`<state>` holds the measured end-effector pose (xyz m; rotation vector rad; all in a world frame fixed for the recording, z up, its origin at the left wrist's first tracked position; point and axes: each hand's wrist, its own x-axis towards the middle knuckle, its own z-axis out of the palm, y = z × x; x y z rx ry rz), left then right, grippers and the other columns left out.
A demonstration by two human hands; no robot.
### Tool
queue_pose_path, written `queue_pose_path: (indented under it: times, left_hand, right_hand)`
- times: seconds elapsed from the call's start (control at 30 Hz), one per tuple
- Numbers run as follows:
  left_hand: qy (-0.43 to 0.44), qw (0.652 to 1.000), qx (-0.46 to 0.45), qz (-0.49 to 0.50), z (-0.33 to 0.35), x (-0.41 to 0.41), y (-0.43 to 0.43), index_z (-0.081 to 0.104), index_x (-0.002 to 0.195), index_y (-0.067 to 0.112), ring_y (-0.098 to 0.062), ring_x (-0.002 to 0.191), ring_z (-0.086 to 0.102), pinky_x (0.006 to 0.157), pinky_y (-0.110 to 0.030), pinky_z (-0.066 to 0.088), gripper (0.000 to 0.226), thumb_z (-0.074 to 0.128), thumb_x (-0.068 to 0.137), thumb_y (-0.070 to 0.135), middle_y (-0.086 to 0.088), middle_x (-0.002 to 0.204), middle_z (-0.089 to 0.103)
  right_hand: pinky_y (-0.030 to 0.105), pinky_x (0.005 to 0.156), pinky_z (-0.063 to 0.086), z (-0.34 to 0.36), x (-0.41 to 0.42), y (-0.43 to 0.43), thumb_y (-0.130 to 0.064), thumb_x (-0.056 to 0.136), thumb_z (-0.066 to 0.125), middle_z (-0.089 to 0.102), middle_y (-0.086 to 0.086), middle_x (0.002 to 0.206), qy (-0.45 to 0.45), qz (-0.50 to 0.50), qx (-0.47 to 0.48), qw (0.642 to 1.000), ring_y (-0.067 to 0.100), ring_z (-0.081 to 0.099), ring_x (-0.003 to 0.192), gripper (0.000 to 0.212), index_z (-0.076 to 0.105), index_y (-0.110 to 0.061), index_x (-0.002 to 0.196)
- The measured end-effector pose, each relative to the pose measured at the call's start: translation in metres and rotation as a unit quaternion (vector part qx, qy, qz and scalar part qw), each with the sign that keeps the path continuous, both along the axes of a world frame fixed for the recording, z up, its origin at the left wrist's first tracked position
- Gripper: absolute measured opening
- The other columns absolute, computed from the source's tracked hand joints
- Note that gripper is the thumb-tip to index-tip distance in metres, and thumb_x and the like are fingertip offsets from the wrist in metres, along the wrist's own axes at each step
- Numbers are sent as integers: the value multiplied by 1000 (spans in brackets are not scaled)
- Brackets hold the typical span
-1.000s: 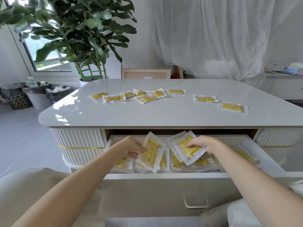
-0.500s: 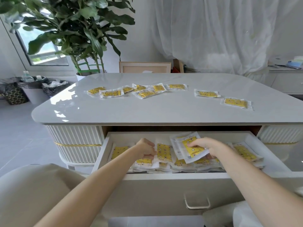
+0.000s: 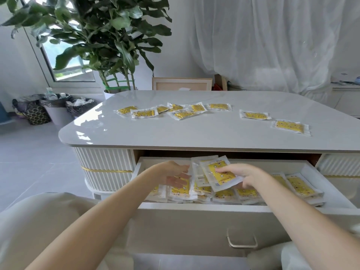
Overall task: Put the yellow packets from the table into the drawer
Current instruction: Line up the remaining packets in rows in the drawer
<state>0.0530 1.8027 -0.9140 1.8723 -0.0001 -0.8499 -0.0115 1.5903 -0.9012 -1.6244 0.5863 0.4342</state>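
Several yellow packets in clear wrap [image 3: 183,114] lie scattered on the grey table [image 3: 204,133], with two more at the right [image 3: 290,126]. Below it the white drawer [image 3: 194,208] stands pulled out, holding several packets in a row. My left hand [image 3: 175,175] hovers inside the drawer with fingers spread and relaxed, holding nothing, just above a packet lying flat [image 3: 180,189]. My right hand [image 3: 243,175] pinches a small stack of packets [image 3: 216,173], tilted up above the drawer's middle.
A large potted plant [image 3: 109,45] stands behind the table's left corner. Bins with dark bags [image 3: 56,108] sit on the floor at the left. A wooden frame [image 3: 182,84] leans behind the table. The drawer handle [image 3: 242,240] faces me. White curtains hang at the back.
My left hand has let its packet drop flat into the drawer and opened above it. My right hand still holds its stack, shifted slightly left. The view has turned left.
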Motion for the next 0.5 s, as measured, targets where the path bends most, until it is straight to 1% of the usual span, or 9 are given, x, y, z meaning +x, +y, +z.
queue_pose_path:
  times: [0.03, 0.1, 0.17, 0.2, 0.23, 0.3, 0.37, 0.43, 0.5]
  left_hand:
    - [9, 1000, -19, 12, -1, -2, 3, 55, 122, 2, -22, 100, 66, 93, -34, 53, 39, 55, 94, 30, -6, 113, 66]
    - [23, 996, -66, 53, -2, -3, 9, 57, 119, -1, -20, 89, 68, 87, -32, 56, 33, 62, 91, 16, -8, 105, 67]
    - [31, 991, -95, 85, -2, -4, 15, 59, 111, -2, -17, 80, 68, 79, -28, 58, 23, 62, 89, 5, -10, 97, 68]
    - [32, 991, -91, 87, -1, -5, 19, 60, 104, -1, -16, 77, 67, 79, -27, 57, 15, 61, 89, 3, -10, 93, 68]
    - [31, 993, -76, 85, -1, -5, 23, 60, 100, -1, -15, 75, 66, 82, -27, 56, 11, 60, 90, 3, -10, 93, 68]
    - [18, 996, -39, 81, 0, -2, 30, 59, 107, -3, -16, 78, 66, 81, -29, 57, 18, 60, 90, 3, -14, 105, 68]
    - [-15, 996, 18, 84, 0, 3, 38, 55, 122, -1, -19, 85, 67, 81, -31, 56, 32, 60, 90, 3, -16, 117, 65]
    - [-44, 992, 71, 91, -3, 8, 47, 49, 131, 1, -23, 90, 68, 84, -33, 56, 42, 58, 90, 0, -18, 117, 65]
    - [-88, 982, 152, 74, -5, 11, 53, 46, 134, 1, -25, 89, 67, 80, -32, 57, 43, 52, 92, -4, -18, 118, 62]
  right_hand:
    - [26, 57, 54, -4, 4, 2, -13, 79, 73, 72, 6, 70, 6, 11, 10, 1000, 16, 69, 61, 16, 64, -7, 91]
    - [25, 64, 56, -6, 8, 12, -12, 83, 71, 72, 5, 75, -10, 18, 18, 1000, 16, 67, 67, 9, 65, -9, 89]
    - [28, 91, 48, -10, 12, 21, -15, 80, 75, 69, 5, 86, -34, 15, 5, 999, 18, 62, 88, 12, 67, -11, 87]
    - [33, 100, 44, -9, 13, 27, -17, 76, 79, 70, 6, 93, -38, 26, 3, 999, 20, 62, 95, 16, 69, -12, 87]
    - [37, 101, 45, -9, 16, 31, -17, 74, 80, 71, 7, 96, -37, 38, 7, 999, 22, 64, 96, 19, 69, -11, 88]
    - [35, 83, 56, -12, 22, 36, -12, 75, 79, 73, 10, 93, -39, 56, 8, 998, 22, 69, 84, 20, 69, -7, 92]
    - [28, 60, 59, -16, 26, 40, -8, 79, 76, 74, 9, 79, -39, 65, -8, 997, 19, 71, 66, 16, 67, -5, 92]
    - [25, 53, 56, -19, 27, 41, -7, 81, 74, 73, 8, 69, -44, 61, -39, 996, 15, 69, 56, 13, 65, -4, 90]
    - [26, 53, 56, -23, 28, 37, -6, 81, 73, 72, 9, 74, -43, 52, -64, 996, 15, 69, 54, 15, 64, -3, 93]
